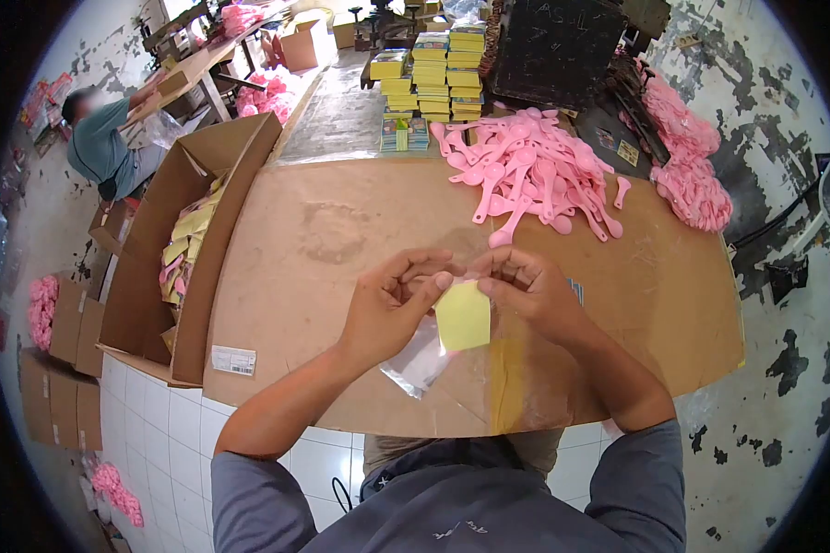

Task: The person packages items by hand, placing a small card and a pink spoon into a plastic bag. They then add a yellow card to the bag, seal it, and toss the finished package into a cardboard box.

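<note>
Both hands meet over the middle of a cardboard sheet [323,230] that serves as a work surface. My left hand [392,300] and my right hand [530,290] pinch the top of a clear plastic bag [420,364] that hangs toward me. A yellow card [463,316] sits at the bag's mouth between my fingers. A pile of pink plastic spoons [535,170] lies just beyond my right hand; one spoon bowl almost touches its fingers.
An open cardboard box [171,249] with filled yellow-and-pink packets stands at the left. Stacks of yellow booklets [433,78] sit behind the spoons. More pink spoons [687,157] are heaped at the right wall. Another person [106,143] works at the far left.
</note>
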The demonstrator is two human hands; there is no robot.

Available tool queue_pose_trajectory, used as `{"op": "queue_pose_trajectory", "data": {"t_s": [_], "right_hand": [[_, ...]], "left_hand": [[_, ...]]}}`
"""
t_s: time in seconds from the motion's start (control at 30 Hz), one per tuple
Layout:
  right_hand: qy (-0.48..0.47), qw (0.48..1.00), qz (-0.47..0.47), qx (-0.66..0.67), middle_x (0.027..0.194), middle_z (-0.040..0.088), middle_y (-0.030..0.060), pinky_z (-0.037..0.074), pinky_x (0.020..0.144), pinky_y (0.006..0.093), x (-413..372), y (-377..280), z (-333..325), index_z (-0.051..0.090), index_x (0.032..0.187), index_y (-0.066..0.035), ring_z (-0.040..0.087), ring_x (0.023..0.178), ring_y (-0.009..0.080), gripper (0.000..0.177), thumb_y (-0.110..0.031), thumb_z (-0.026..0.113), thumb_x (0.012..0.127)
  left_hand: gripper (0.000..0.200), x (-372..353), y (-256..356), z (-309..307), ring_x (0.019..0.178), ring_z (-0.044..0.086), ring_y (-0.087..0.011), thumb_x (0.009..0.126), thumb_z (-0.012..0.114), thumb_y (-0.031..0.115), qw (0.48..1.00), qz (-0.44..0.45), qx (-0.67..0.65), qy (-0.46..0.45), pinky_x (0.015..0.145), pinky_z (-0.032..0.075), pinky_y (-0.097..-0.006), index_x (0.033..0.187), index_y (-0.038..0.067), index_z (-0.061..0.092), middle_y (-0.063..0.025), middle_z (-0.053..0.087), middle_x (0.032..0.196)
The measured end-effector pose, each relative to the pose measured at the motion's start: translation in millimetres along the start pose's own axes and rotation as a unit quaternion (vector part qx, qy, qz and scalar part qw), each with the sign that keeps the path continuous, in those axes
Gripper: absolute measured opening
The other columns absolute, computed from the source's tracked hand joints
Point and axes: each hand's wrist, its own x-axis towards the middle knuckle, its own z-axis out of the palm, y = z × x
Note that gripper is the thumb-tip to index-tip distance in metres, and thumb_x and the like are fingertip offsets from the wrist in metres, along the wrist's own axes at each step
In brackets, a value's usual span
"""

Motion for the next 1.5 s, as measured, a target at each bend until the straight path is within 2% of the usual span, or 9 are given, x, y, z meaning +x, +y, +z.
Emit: {"op": "queue_pose_trajectory", "data": {"t_s": [0.13, 0.33, 0.53, 0.63, 0.73, 0.87, 1.23, 1.5], "right_hand": [[0.017, 0.999, 0.001, -0.033, 0.102, 0.071, 0.0052, 0.058, 0.073, 0.0267, 1, 3, -9, 0.065, 0.124, 0.002, 0.069, 0.090, 0.0107, 0.029, -0.013, 0.068, 0.099], [0.006, 0.999, -0.002, -0.035, 0.100, 0.072, 0.0057, 0.058, 0.077, 0.0263, -1, 3, -9, 0.069, 0.116, 0.003, 0.068, 0.088, 0.0103, 0.024, -0.013, 0.069, 0.099], [0.014, 0.999, 0.003, -0.033, 0.105, 0.073, 0.0069, 0.056, 0.085, 0.0282, 4, 10, -19, 0.070, 0.113, 0.003, 0.069, 0.095, 0.0113, 0.020, -0.010, 0.069, 0.098], [0.017, 1.000, -0.007, 0.018, 0.103, 0.073, 0.0057, 0.054, 0.084, 0.0277, 2, 8, -11, 0.071, 0.113, 0.002, 0.068, 0.094, 0.0100, 0.019, -0.010, 0.067, 0.099], [-0.017, 0.999, 0.021, -0.040, 0.104, 0.072, 0.0055, 0.054, 0.082, 0.0270, 3, 10, -19, 0.070, 0.115, 0.002, 0.067, 0.093, 0.0100, 0.019, -0.010, 0.066, 0.100], [-0.060, 0.997, 0.037, -0.043, 0.102, 0.072, 0.0050, 0.054, 0.081, 0.0268, 3, 4, -22, 0.069, 0.114, 0.002, 0.068, 0.091, 0.0100, 0.019, -0.009, 0.065, 0.100], [-0.001, 1.000, -0.018, 0.004, 0.102, 0.071, 0.0047, 0.055, 0.083, 0.0276, 6, 18, -24, 0.068, 0.116, 0.002, 0.068, 0.093, 0.0111, 0.020, -0.009, 0.068, 0.099], [-0.006, 1.000, -0.005, 0.020, 0.103, 0.071, 0.0050, 0.055, 0.081, 0.0272, 8, 29, -34, 0.070, 0.112, 0.001, 0.068, 0.092, 0.0110, 0.016, -0.007, 0.068, 0.098]], "left_hand": [[0.027, 5, -9, -3, 0.093, 0.072, -0.0134, 0.102, 0.065, 0.009, 0.999, -0.032, -0.007, -0.033, 0.080, 0.059, -0.0282, 0.125, -0.004, 0.063, -0.0120, 0.076, 0.108], [0.022, 6, -16, -7, 0.092, 0.072, -0.0134, 0.101, 0.067, 0.009, 0.999, -0.020, -0.002, -0.027, 0.076, 0.059, -0.0280, 0.120, -0.002, 0.069, -0.0112, 0.076, 0.106], [0.022, 11, -18, -11, 0.090, 0.072, -0.0129, 0.101, 0.068, 0.011, 0.999, -0.044, 0.008, -0.028, 0.075, 0.060, -0.0289, 0.118, -0.002, 0.071, -0.0109, 0.077, 0.104], [0.022, 11, -19, -13, 0.091, 0.072, -0.0135, 0.101, 0.067, 0.012, 0.999, -0.034, 0.020, -0.027, 0.076, 0.060, -0.0292, 0.118, -0.002, 0.070, -0.0113, 0.077, 0.104], [0.025, 12, -27, -16, 0.090, 0.071, -0.0112, 0.103, 0.065, 0.014, 0.999, -0.030, 0.015, -0.032, 0.074, 0.060, -0.0273, 0.120, -0.003, 0.070, -0.0099, 0.077, 0.105], [0.025, 13, -35, -16, 0.089, 0.071, -0.0112, 0.103, 0.066, 0.014, 0.999, -0.042, 0.013, -0.026, 0.075, 0.060, -0.0271, 0.121, -0.003, 0.069, -0.0096, 0.077, 0.105], [0.023, 13, -26, -15, 0.094, 0.071, -0.0117, 0.102, 0.066, 0.010, 0.998, -0.046, 0.025, -0.039, 0.078, 0.059, -0.0270, 0.122, -0.002, 0.069, -0.0100, 0.076, 0.107], [0.021, 12, -35, -16, 0.089, 0.070, -0.0100, 0.100, 0.067, 0.005, 0.997, 0.033, 0.064, 0.001, 0.078, 0.057, -0.0240, 0.118, -0.005, 0.071, -0.0084, 0.077, 0.099]]}}
